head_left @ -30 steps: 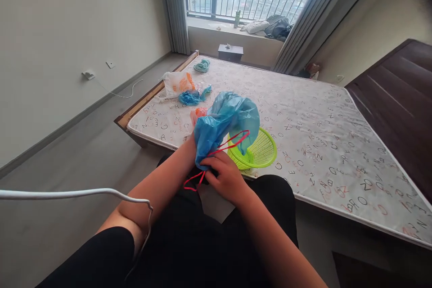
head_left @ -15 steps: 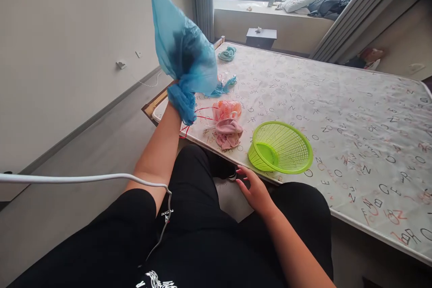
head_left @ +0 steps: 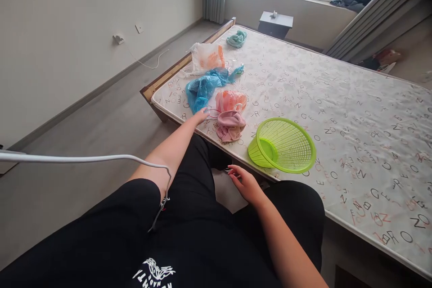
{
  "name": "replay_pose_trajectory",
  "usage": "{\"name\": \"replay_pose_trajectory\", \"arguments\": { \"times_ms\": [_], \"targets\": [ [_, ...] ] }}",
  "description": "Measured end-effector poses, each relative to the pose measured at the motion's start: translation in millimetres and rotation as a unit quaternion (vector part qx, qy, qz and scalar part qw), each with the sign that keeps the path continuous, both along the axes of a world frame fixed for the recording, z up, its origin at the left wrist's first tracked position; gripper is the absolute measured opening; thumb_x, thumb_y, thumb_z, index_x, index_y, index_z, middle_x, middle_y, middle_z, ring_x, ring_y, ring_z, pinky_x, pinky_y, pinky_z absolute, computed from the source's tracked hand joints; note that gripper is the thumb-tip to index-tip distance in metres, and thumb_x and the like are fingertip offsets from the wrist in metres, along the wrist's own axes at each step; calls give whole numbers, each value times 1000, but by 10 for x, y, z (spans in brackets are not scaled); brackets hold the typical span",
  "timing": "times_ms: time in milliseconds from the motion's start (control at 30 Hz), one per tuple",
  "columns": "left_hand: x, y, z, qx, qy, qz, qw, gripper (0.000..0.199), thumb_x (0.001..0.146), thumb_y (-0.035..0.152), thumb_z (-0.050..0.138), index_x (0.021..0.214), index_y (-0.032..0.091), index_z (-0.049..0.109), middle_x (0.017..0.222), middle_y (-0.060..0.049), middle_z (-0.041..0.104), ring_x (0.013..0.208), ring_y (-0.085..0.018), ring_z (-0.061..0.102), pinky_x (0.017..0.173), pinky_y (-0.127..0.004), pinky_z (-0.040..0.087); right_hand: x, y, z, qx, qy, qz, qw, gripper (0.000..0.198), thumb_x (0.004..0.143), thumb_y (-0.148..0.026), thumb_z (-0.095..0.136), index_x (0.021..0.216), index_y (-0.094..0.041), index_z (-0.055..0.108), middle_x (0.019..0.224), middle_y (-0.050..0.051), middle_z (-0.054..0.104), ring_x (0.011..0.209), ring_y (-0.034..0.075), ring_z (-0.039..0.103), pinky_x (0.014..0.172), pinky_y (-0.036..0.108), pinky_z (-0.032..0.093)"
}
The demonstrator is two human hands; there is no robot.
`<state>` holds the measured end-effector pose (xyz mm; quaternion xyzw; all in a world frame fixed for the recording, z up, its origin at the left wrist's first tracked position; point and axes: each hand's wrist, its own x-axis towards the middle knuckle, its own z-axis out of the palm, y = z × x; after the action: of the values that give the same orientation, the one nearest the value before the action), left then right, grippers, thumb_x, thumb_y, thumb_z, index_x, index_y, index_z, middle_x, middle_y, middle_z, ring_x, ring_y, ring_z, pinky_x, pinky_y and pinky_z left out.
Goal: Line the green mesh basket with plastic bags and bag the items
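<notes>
My left hand (head_left: pixel 202 115) is low over the near left part of the mattress, at the near end of a crumpled blue plastic bag (head_left: pixel 200 90). Its small fingers seem stretched out; whether they touch the bag is unclear. Just right of it lie a thin drawstring loop, a pink-orange plastic bag (head_left: pixel 231 99) and a bunched pink cloth (head_left: pixel 231 125). My right hand (head_left: pixel 245 183) hovers between my knees with fingers apart, holding nothing. Beyond its fingertips, a green plastic basket (head_left: pixel 286 144) stands tilted on the mattress edge, its mouth facing right.
A clear bag with orange print (head_left: pixel 206 57) and a coiled teal cloth (head_left: pixel 236 38) lie farther back on the lettered mattress (head_left: pixel 351 112). A wooden bed frame (head_left: pixel 151 90) edges the left side. A white cable (head_left: pixel 84 158) crosses in front of my left arm.
My left hand has come down from the air, and the blue bag that was around it now lies on the mattress. The clear bag behind shows now. My right hand has barely moved.
</notes>
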<state>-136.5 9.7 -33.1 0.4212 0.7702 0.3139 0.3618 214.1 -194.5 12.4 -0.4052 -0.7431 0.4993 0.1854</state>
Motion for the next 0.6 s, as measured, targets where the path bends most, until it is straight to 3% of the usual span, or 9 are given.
{"name": "replay_pose_trajectory", "arguments": {
  "times_ms": [100,167,267,367,433,533,600],
  "targets": [
    [336,-233,-137,-26,41,-3,999,53,85,24,72,135,12,64,142,-21,62,138,-39,51,116,-48,36,-6,49,-30,-11,7,0,1000,36,99,-37,54,131,-24,63,108,6,72,99,19,69,91,36,56],
    [589,-352,-199,-12,117,-17,993,50,87,19,65,137,14,63,151,-20,54,146,-36,41,122,-48,30,-17,80,-59,-18,6,2,1000,35,99,-38,54,129,-23,64,107,6,72,98,20,69,89,36,56],
    [933,-418,-250,45,200,-93,974,49,91,18,58,140,15,61,158,-18,46,152,-32,33,126,-45,26,-47,108,-91,-21,-7,2,1000,34,98,-38,54,126,-23,66,105,6,72,96,20,68,86,35,55],
    [1138,-386,-270,69,186,-139,970,65,92,23,62,154,15,46,167,-17,33,153,-33,32,126,-44,27,-75,102,-90,-20,-22,1,1000,32,98,-37,53,124,-23,67,104,6,72,95,20,68,84,35,53],
    [1185,-347,-286,51,141,-148,978,77,91,27,66,161,14,35,168,-20,30,149,-34,39,121,-41,33,-84,86,-75,-21,-29,7,999,31,98,-35,53,123,-23,67,104,5,72,94,19,67,84,35,52],
    [1179,-312,-327,-3,76,-157,985,91,89,30,73,164,10,26,152,-26,51,131,-34,58,108,-42,45,-81,60,-48,-30,-42,17,999,30,98,-34,54,123,-24,67,104,5,72,92,19,67,84,35,51],
    [1169,-312,-352,6,50,-161,986,89,87,29,77,161,9,32,135,-22,65,119,-33,65,101,-42,50,-71,50,-38,-34,-50,18,998,29,98,-34,55,122,-25,68,104,5,72,91,19,67,84,35,51]
  ]
}}
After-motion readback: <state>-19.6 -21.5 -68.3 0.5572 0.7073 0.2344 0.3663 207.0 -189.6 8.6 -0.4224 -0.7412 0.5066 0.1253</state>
